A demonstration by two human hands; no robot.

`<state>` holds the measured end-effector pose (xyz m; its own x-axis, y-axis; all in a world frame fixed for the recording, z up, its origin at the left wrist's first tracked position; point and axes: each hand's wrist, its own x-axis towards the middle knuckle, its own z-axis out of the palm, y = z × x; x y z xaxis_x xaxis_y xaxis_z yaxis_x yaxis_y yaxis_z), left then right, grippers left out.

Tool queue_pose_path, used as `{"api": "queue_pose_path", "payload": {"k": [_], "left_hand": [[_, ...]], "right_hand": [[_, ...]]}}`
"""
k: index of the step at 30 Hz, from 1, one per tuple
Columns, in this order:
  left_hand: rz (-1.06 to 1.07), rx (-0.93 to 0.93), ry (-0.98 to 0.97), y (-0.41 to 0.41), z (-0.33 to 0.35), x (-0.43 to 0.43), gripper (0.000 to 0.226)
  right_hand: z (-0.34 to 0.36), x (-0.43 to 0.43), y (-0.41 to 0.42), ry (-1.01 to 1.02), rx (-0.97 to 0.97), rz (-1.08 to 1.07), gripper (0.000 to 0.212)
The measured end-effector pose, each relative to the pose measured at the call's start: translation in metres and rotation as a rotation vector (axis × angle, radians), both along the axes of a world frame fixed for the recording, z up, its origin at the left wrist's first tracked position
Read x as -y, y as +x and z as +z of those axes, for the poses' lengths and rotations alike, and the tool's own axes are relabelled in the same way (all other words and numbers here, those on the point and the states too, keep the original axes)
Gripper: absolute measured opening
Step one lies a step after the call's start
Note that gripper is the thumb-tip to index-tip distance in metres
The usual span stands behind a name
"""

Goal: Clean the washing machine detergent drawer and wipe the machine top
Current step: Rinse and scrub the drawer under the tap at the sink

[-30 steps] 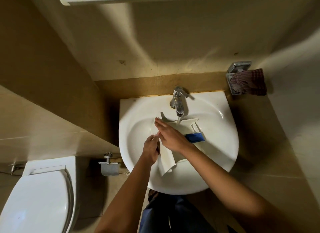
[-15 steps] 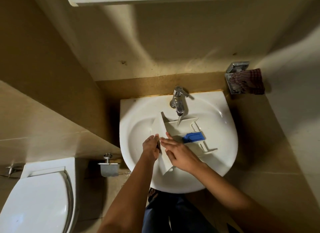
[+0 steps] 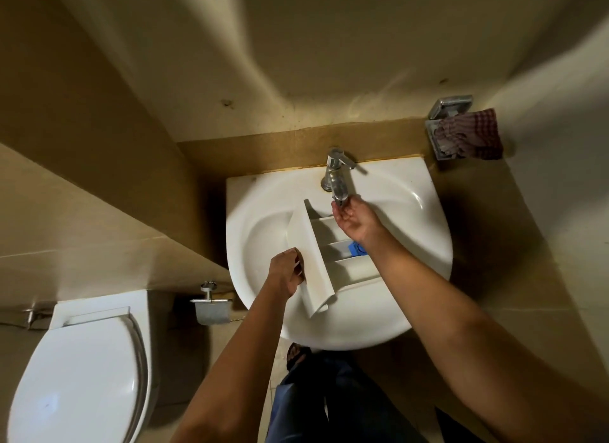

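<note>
White drawer [image 3: 313, 258] gripped by left hand [image 3: 286, 275]; right hand [image 3: 355, 221] cupped, fingers loose, beneath tap [image 3: 337, 179].

I see a white sink [image 3: 260, 211] fixed against the tan wall; the white detergent drawer [image 3: 311, 254] rests in its bowl, front panel leftward, compartments upward, just below the tap [image 3: 337, 182].

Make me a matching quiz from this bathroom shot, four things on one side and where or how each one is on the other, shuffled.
1 detergent drawer
2 checkered cloth
3 toilet lid
4 right hand

A closed
B at the tap spout
C in the sink, gripped by the left hand
D in the wall holder

Pairs: 1-C, 2-D, 3-A, 4-B
</note>
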<state>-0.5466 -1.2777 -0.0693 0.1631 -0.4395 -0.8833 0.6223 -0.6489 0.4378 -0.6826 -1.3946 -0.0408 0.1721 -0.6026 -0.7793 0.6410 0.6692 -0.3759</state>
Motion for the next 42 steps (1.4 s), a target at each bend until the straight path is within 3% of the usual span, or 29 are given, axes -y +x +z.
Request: {"api": "queue_pose_path", "payload": {"k": [6,10,15,18,20,22,25,31,37,42], "left_hand": [[-0.027,-0.106,-0.039,0.008,0.001,-0.011,0.036],[-0.055,-0.153,-0.027,0.01,0.005,-0.016,0.047],[-0.093,-0.246,-0.013,0.016,-0.001,-0.023,0.072],[-0.123,-0.269,-0.015,0.016,0.003,-0.021,0.078],[-0.104,-0.268,-0.003,0.016,0.005,-0.02,0.077],[-0.084,-0.269,0.006,0.015,0.003,-0.02,0.077],[-0.034,-0.277,0.013,0.013,0.002,-0.023,0.078],[0.003,-0.27,0.019,0.01,0.009,-0.022,0.082],[-0.005,-0.279,0.018,0.014,-0.002,-0.017,0.11],[-0.002,-0.286,0.011,0.014,0.002,-0.017,0.103]], "right_hand": [[-0.004,0.008,0.011,0.106,0.155,0.051,0.027],[0.005,-0.017,0.017,-0.054,0.095,0.276,0.025],[0.027,-0.059,0.02,-0.782,-0.528,0.769,0.019],[0.035,-0.081,0.003,-1.272,-0.921,1.341,0.016],[0.037,-0.094,-0.001,-1.49,-1.206,1.702,0.027],[0.039,-0.097,0.005,-1.484,-1.371,1.869,0.039],[0.044,-0.079,0.035,-1.313,-1.599,2.076,0.055],[0.024,-0.043,0.082,-1.097,-2.041,2.265,0.065],[0.042,-0.09,0.063,-1.216,-1.937,2.514,0.065],[0.059,-0.132,0.028,-1.296,-1.849,2.68,0.069]]}}
